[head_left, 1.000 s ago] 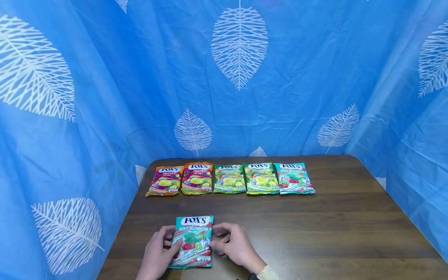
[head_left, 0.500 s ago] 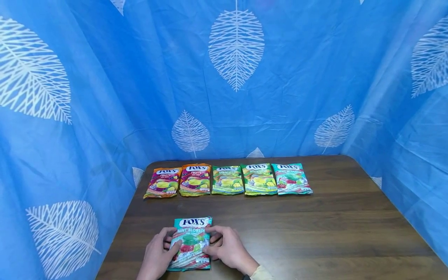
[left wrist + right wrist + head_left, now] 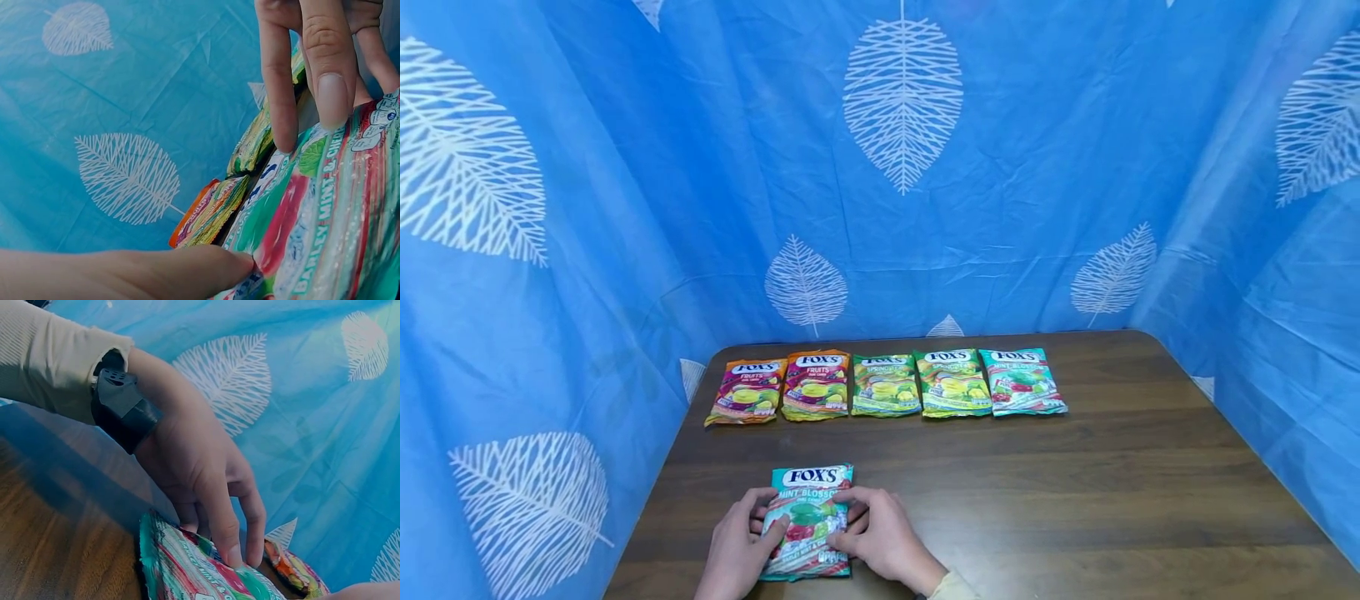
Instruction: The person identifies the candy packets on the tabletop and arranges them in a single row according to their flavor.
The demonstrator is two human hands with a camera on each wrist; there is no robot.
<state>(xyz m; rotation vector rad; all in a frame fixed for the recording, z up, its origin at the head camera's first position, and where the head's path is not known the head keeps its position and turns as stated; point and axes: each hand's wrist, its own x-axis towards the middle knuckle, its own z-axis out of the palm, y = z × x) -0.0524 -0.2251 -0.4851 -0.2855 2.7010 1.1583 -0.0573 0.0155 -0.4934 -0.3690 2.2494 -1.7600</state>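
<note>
A teal bag of Fox's Mint Blossom candy (image 3: 807, 515) lies face up near the front of the table. My left hand (image 3: 737, 542) holds its left side, thumb on the printed face and fingers at the edge. On the right side, my right hand (image 3: 883, 533) grips the same bag, with thumb and forefinger on its face and other fingers beside it. In the left wrist view, the right hand (image 3: 328, 56) reaches down onto the bag (image 3: 340, 212). The left hand (image 3: 194, 450) appears in the right wrist view, fingertips on the bag (image 3: 187, 559).
Several candy bags form a row at the table's back: orange-purple Fruits bags (image 3: 816, 387), green Springtea bags (image 3: 953, 385) and another Mint Blossom bag (image 3: 1022, 383). Behind the brown wooden table (image 3: 1075, 492) hangs a blue curtain (image 3: 1000, 208) with white leaf prints.
My right hand has moved slightly left, its thumb and forefinger shifting from the bag's right edge onto its face. The left hand keeps its hold. The head view has shifted slightly.
</note>
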